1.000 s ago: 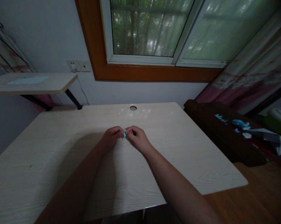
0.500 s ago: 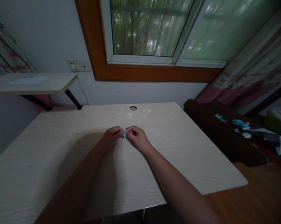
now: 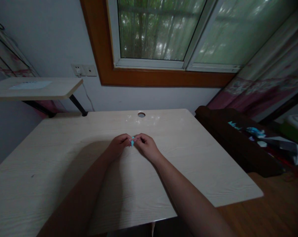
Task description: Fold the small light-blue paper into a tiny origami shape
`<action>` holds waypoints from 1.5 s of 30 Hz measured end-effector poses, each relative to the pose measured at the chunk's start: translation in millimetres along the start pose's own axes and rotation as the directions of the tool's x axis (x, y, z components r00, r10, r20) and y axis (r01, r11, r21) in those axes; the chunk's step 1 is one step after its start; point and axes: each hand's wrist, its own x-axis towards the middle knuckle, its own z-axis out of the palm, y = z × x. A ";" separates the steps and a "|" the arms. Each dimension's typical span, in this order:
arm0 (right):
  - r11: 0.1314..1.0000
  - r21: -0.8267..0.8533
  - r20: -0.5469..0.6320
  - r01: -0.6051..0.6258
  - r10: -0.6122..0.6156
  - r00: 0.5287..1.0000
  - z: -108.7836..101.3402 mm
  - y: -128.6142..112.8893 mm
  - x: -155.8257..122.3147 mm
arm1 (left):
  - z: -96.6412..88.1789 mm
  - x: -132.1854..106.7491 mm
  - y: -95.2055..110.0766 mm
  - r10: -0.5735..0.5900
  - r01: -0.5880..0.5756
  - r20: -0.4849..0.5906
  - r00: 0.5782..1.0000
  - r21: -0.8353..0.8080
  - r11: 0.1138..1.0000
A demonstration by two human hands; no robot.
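A small light-blue piece of folded paper (image 3: 132, 143) shows between my two hands, low over the middle of the desk (image 3: 188, 171). My left hand (image 3: 119, 143) pinches it from the left, thumb and forefinger closed. From the right, the fingertips of my right hand (image 3: 145, 144) are closed on it too. The fingers cover much of the paper, so its full shape is hidden; a pointed lower end sticks out below them.
A raised shelf (image 3: 65, 90) on black legs stands at the desk's back left. Near the back edge is a round cable hole (image 3: 141, 115). Right of the desk, a dark brown surface (image 3: 213, 131) bears blue paper bits (image 3: 255, 132) and a green object (image 3: 294, 126).
Both hands keep their pinch on the paper in almost the same spot. Only a very slight shift of the whole view shows.
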 end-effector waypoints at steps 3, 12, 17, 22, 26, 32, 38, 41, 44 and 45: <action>1.000 0.016 0.005 -0.008 0.008 1.000 -0.4 0.0 -0.1 | -0.4 0.1 1.7 0.003 -0.003 0.004 1.000 0.000 1.000; 0.999 0.048 0.021 -0.017 0.016 1.000 -1.4 3.5 0.4 | 0.1 0.5 -0.7 -0.014 0.015 0.020 1.000 -0.033 0.999; 0.997 0.073 0.037 -0.028 0.025 0.999 -1.7 3.8 1.4 | -0.8 0.6 2.5 -0.010 0.010 0.032 0.999 -0.016 1.000; 0.992 0.118 0.048 -0.042 0.037 0.998 -1.5 3.5 0.7 | -2.0 -0.4 5.6 -0.004 0.006 0.047 0.999 -0.032 0.999; 0.990 0.135 0.044 -0.050 0.045 0.998 -0.9 2.2 0.1 | -2.7 -0.3 0.0 0.018 -0.016 0.046 0.999 -0.042 0.999; 0.987 0.152 0.029 -0.045 0.041 0.999 -0.4 -2.4 0.0 | -3.3 0.8 -7.0 0.067 -0.068 0.021 0.998 0.023 0.997; 0.990 0.142 0.024 -0.024 0.021 0.999 -1.4 -5.4 -1.1 | -3.2 0.3 -4.5 0.085 -0.086 0.021 0.996 0.050 0.995; 0.986 0.163 0.025 -0.037 0.033 0.999 -1.1 -6.0 -1.0 | -2.7 0.6 -3.7 0.082 -0.082 0.017 0.997 0.041 0.996; 0.979 0.196 0.013 -0.060 0.059 0.998 -0.4 -6.6 -0.9 | -1.6 0.9 -3.5 0.053 -0.053 0.017 0.998 0.007 0.999; 0.977 0.202 0.006 -0.062 0.062 0.998 -0.3 -6.6 -0.8 | -1.2 0.9 -3.5 0.044 -0.044 0.017 0.999 -0.011 0.999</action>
